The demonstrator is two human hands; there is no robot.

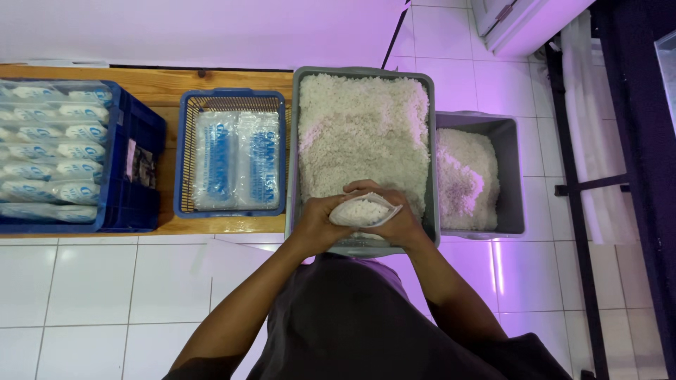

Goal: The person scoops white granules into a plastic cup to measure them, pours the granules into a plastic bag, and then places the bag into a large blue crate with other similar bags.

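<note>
A small clear plastic bag [364, 210] partly filled with white rice is held over the near edge of a large grey bin [432, 141] heaped with white rice [362, 130]. My left hand [320, 222] grips the bag's left side and underside. My right hand [394, 214] wraps around the bag's right side and top. The bag's mouth is open and faces up toward the camera.
A second grey bin [512, 176] with rice stands to the right on the white tiled floor. A blue basket [231, 98] of flat plastic bags and a dark blue crate [134, 176] of filled packets sit on a wooden platform [162, 81] to the left.
</note>
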